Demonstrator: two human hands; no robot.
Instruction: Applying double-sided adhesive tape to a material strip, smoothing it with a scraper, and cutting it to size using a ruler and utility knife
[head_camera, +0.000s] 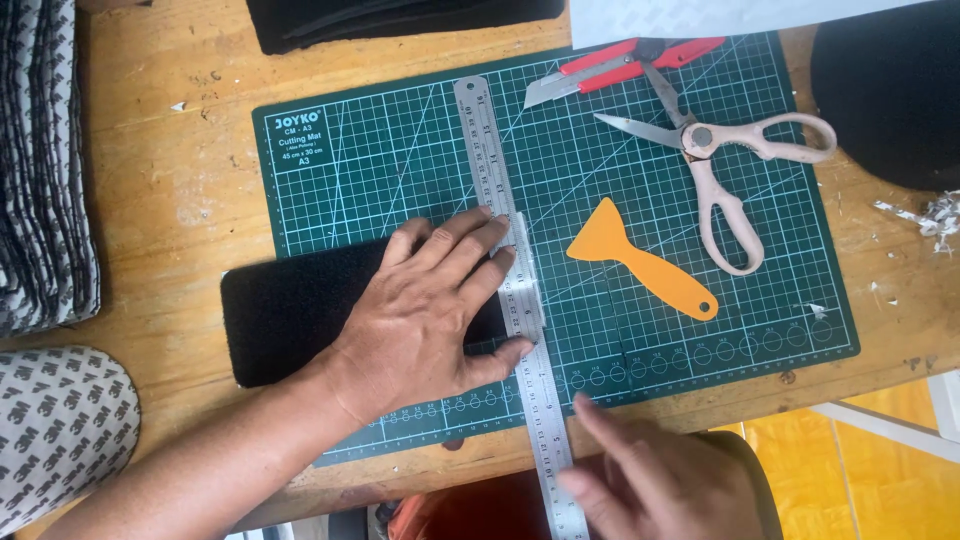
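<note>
Basically, head view: left hand (430, 315) flat, fingers spread, pinning black foam strip (290, 310) on green cutting mat (650, 240) and bracing steel ruler (510, 290) against its edge; right hand (650, 480) loosely curled, empty, fingertip near ruler's lower end; scissors (720, 160), red cutter (620, 65), orange scraper (640, 260) parked clear.

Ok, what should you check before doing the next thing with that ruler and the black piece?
1. Left hand pressing flat on the black piece: ok.
2. Left fingertips resting on the ruler to steady it: ok.
3. Ruler lying along the black piece's right edge: ok, though the hand hides part of that edge.
4. Black piece fully on the mat: not ok, its left end hangs over onto the table.
5. Right hand holding a tool: not ok, it looks empty near the ruler's lower end.
6. Knife, scissors and orange scraper clear of the ruler: ok.
</note>
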